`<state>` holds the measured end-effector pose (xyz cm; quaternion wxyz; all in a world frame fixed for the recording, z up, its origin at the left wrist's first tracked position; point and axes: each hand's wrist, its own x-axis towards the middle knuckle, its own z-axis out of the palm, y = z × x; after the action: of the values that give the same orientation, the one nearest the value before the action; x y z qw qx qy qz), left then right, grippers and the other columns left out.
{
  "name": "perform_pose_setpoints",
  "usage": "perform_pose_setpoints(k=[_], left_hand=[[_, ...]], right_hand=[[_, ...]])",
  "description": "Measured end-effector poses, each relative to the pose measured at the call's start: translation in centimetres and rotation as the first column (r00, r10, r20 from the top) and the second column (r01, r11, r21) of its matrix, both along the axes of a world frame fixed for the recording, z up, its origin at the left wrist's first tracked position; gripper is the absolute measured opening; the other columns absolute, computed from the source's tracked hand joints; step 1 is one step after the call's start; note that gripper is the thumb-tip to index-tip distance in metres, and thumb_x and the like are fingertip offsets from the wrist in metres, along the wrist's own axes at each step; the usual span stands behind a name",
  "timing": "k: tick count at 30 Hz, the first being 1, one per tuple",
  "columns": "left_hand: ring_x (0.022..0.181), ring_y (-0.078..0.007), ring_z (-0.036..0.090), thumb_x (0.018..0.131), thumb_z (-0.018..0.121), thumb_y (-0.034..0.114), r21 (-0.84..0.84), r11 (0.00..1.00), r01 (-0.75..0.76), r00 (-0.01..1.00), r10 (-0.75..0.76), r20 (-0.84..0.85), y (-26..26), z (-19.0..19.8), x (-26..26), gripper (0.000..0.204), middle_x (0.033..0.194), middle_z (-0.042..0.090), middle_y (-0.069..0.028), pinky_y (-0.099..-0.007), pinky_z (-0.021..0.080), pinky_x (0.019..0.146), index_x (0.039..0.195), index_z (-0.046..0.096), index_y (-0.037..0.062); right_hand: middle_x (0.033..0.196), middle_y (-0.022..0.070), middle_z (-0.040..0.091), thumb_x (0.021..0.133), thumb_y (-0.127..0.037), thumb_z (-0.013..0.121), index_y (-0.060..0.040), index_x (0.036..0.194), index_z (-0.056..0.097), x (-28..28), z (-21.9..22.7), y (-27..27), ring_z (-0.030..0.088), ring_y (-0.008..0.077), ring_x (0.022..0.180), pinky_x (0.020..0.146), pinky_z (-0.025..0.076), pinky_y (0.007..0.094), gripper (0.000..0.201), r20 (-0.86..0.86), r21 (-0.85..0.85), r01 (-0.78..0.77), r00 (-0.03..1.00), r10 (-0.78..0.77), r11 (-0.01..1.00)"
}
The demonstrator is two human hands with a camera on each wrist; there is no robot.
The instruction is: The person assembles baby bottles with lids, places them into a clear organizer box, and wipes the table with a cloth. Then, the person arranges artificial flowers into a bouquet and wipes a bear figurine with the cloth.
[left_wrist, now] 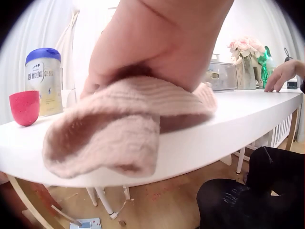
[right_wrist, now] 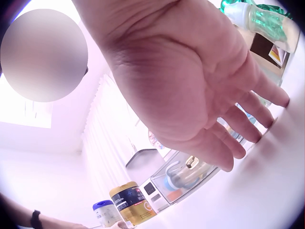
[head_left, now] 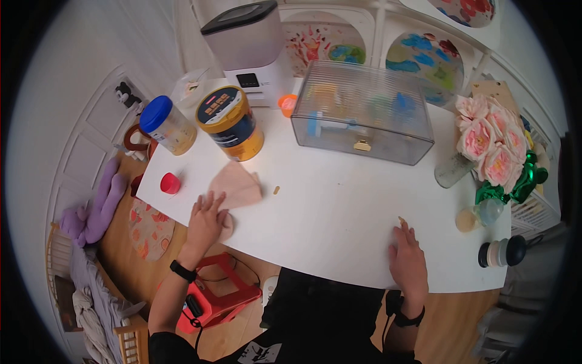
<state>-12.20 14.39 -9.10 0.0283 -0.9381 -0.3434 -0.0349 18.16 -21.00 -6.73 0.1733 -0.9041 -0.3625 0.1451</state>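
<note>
My left hand (head_left: 207, 219) rests on a pale pink cloth (head_left: 244, 185) at the left front of the white table (head_left: 321, 236), its fingers stretched out over the fabric. From the left wrist view, the ribbed cloth (left_wrist: 109, 129) lies bunched under that hand, a fold hanging over the table edge. A small tan spot (head_left: 276, 190) shows on the tabletop just right of the cloth. Over at the right, my right hand (head_left: 409, 258) has its fingers extended and fingertips at the table surface, gripping nothing. Another small tan bit (head_left: 401, 220) shows at its fingertips.
A red cup (head_left: 170, 183) stands left of the cloth. Behind are a blue-lidded can (head_left: 170, 127), a gold-and-navy tub (head_left: 230, 124), a white appliance (head_left: 248, 54) and a clear grey box (head_left: 364, 115). Pink flowers (head_left: 494, 142) in a glass vase and a baby bottle (head_left: 485, 213) stand right.
</note>
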Motion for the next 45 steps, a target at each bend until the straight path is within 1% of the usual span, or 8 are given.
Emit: perform_pose_setpoints(k=[4,10,16,22,30,36,41,45], left_hand=[[0.100,-0.0429,0.062,0.093,0.058,0.024,-0.101,0.962,-0.254,0.966,0.258,0.024,-1.1,0.4,3.9,0.042,0.107,0.066,-0.0253,-0.0472,0.047,0.094,0.128,0.058,0.0007],[0.098,-0.0451,0.060,0.093,0.057,0.027,-0.308,0.919,0.246,0.969,-0.235,0.072,-10.4,2.0,15.8,0.055,0.107,0.061,-0.0325,-0.0542,0.048,0.089,0.136,0.047,-0.0059],[0.114,-0.0406,0.060,0.093,0.063,0.033,-0.858,0.180,0.480,0.747,-0.597,0.292,-19.4,5.1,22.9,0.075,0.128,0.059,-0.0263,-0.0436,0.049,0.095,0.150,0.026,0.0021],[0.138,-0.0482,0.034,0.091,0.065,0.042,-0.445,0.554,0.704,0.633,-0.773,0.038,-19.7,4.5,21.7,0.075,0.152,0.033,-0.0260,-0.0471,0.039,0.109,0.149,0.034,0.0056],[0.133,-0.0428,0.045,0.089,0.069,0.040,-0.600,0.435,0.671,0.526,-0.850,-0.028,-19.9,6.7,24.1,0.067,0.141,0.050,-0.0217,-0.0449,0.040,0.109,0.141,0.046,0.0049],[0.119,-0.0398,0.055,0.087,0.072,0.029,-0.604,0.262,0.753,0.608,-0.628,0.486,-25.7,6.2,35.0,0.064,0.130,0.056,-0.0252,-0.0418,0.045,0.102,0.135,0.048,-0.0045],[0.119,-0.0418,0.054,0.078,0.079,0.030,-0.463,0.335,0.821,0.569,-0.558,0.605,-31.7,2.6,43.2,0.079,0.133,0.049,-0.0271,-0.0447,0.046,0.099,0.136,0.037,-0.0039],[0.113,-0.0416,0.057,0.074,0.081,0.025,-0.594,0.254,0.763,0.643,-0.387,0.661,-34.2,1.3,45.0,0.074,0.122,0.057,-0.0246,-0.0456,0.048,0.095,0.129,0.041,-0.0016]], right_hand=[[0.147,0.0270,0.039,0.091,-0.009,0.057,0.0015,0.134,0.046,-0.3,-0.1,0.1,0.039,0.0482,0.134,0.109,0.038,0.0548,0.046,-0.016,0.010,0.036,0.999,-0.036,0.999],[0.148,0.0336,0.031,0.090,-0.035,0.066,0.0032,0.145,0.034,-2.4,0.3,0.9,0.031,0.0508,0.137,0.114,0.030,0.0537,0.075,0.006,0.370,-0.094,0.995,0.099,0.924],[0.152,0.0220,0.034,0.086,-0.032,0.070,0.0001,0.143,0.038,-3.1,-1.9,-1.6,0.034,0.0351,0.141,0.115,0.029,0.0500,0.073,0.157,0.068,-0.097,0.984,0.086,0.993],[0.149,0.0137,0.043,0.090,-0.008,0.056,-0.0045,0.140,0.045,-0.5,-1.5,-11.0,0.037,0.0288,0.141,0.116,0.028,0.0511,0.051,0.169,0.110,-0.080,0.984,0.061,0.991],[0.113,0.0122,0.069,0.086,0.004,0.054,-0.0035,0.120,0.063,0.6,2.6,-24.3,0.067,0.0297,0.104,0.089,0.053,0.0417,0.036,-0.091,0.218,0.172,0.984,-0.155,0.961],[0.095,0.0112,0.069,0.095,-0.014,0.059,0.0003,0.120,0.061,4.4,6.3,-35.1,0.064,0.0167,0.080,0.072,0.051,0.0317,0.029,-0.218,0.595,0.695,0.623,-0.751,0.404],[0.113,0.0133,0.067,0.094,-0.014,0.058,-0.0003,0.124,0.059,8.4,4.6,-32.3,0.064,0.0216,0.100,0.092,0.047,0.0336,0.033,0.093,0.643,0.629,0.502,-0.860,0.437],[0.125,0.0213,0.063,0.081,-0.034,0.077,-0.0045,0.143,0.039,10.7,1.8,-27.4,0.063,0.0378,0.112,0.095,0.048,0.0417,0.079,0.020,0.436,0.585,0.753,-0.658,0.684]])
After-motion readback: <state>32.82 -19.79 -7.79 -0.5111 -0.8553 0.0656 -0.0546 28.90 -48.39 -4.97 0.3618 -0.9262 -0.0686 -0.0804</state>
